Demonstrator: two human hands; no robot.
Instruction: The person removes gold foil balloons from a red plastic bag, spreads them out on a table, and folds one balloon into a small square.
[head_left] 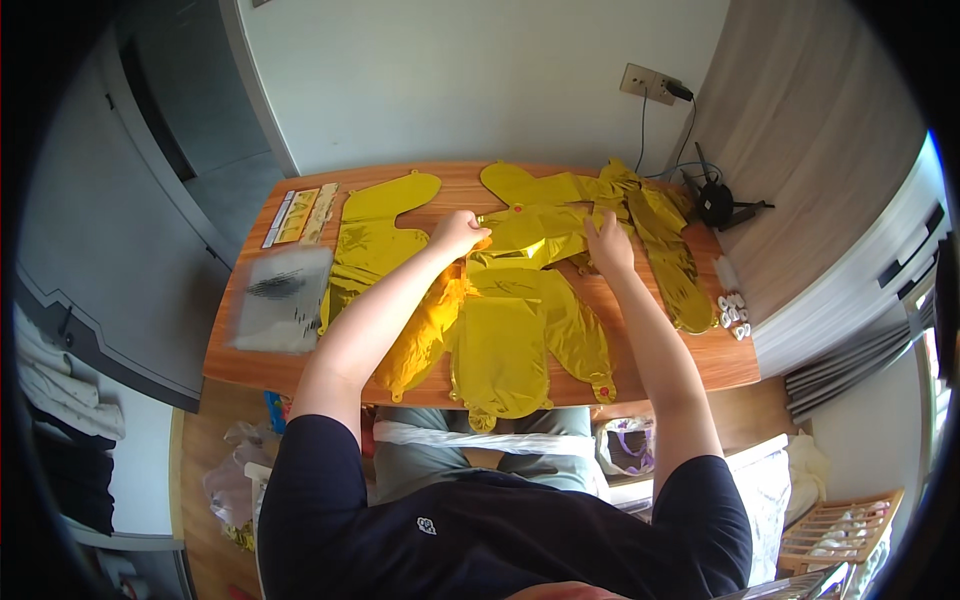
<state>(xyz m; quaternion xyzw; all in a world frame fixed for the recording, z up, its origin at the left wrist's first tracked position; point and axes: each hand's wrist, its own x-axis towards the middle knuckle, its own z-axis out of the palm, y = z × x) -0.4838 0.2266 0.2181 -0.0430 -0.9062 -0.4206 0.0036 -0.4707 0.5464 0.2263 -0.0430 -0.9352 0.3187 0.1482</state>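
Foil balloon [528,232] lies lengthwise L–R; L hand [458,234] closed on its end, R hand [609,246] part-curled, grip unclear. Slatted wood crate [815,541] w/ whitish cloth [850,524]

Both arms reach forward, bare below the short sleeves [312,490]. The left forearm [395,298] slants inward to the left hand [459,235], its fingers curled into a fist. The right forearm [655,330] leans inward to the right hand [610,245], fingers pointing forward; whether their tips meet is unclear.
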